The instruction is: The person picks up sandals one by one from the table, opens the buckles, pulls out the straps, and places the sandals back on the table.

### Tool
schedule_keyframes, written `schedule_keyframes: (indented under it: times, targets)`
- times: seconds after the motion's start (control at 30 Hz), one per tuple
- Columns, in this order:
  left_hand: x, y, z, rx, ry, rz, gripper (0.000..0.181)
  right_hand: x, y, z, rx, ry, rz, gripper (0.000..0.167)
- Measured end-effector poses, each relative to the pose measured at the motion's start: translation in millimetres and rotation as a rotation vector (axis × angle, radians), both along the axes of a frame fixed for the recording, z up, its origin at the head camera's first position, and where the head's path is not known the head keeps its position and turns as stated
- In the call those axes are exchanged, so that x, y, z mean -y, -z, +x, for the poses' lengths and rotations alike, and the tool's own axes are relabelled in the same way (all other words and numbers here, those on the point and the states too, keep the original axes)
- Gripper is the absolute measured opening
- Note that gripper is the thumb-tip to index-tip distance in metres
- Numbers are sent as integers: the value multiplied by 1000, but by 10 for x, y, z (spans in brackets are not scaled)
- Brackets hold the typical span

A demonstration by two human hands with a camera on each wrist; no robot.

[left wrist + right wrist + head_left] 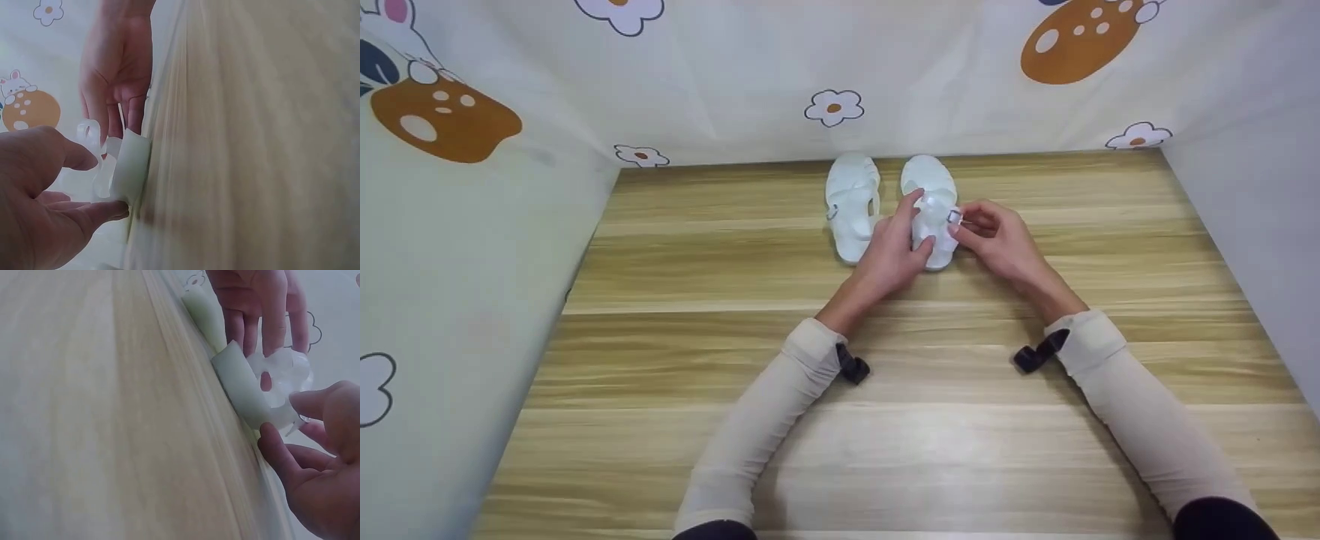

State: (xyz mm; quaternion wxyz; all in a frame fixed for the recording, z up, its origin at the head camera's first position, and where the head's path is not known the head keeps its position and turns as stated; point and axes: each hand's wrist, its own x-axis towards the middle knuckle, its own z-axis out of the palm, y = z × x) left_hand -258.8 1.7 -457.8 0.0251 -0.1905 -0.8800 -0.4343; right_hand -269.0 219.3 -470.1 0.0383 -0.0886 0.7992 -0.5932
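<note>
Two pale, translucent sandals stand side by side on the floor, the left one [851, 176] and the right one [930, 174], toes toward the wall. The left hand [887, 255] holds the right sandal by its inner side, its thumb near the heel. At the outer side, the right hand [1006, 244] pinches the strap beside a small metal buckle [954, 216]. In the left wrist view the left hand [39, 191] has its fingers at the sandal's heel [130, 166]. Fingers of the right hand [323, 444] touch strap and sole in the right wrist view.
Wood-patterned flooring [922, 450] lies under both arms. A pale sheet with flowers [735, 82] rises directly behind the toes, and similar walls stand at left and right [1252, 150]. Black devices are strapped at the left wrist [853, 365] and right wrist [1039, 352].
</note>
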Motion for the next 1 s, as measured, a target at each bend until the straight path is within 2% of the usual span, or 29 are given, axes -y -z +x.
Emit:
schedule_keyframes:
  times: [0.13,0.17,0.3,0.6,0.83,1.0]
  targets:
    - [9,-31,75,-14,-9,7,71,-8,-5,53,3,5,10,38]
    - [12,-84,125,-6,-9,6,71,-12,-5,69,2,2,13,38]
    - [38,-149,217,1,-11,-29,71,-24,-15,149,-3,-15,13,38]
    - [141,-210,396,-37,35,-61,68,-28,-46,335,-5,-73,36,36]
    - [218,-249,572,18,56,-106,72,-14,-53,475,-3,-125,65,35]
    - [256,-262,656,55,69,-130,73,6,-65,548,-9,-155,93,32]
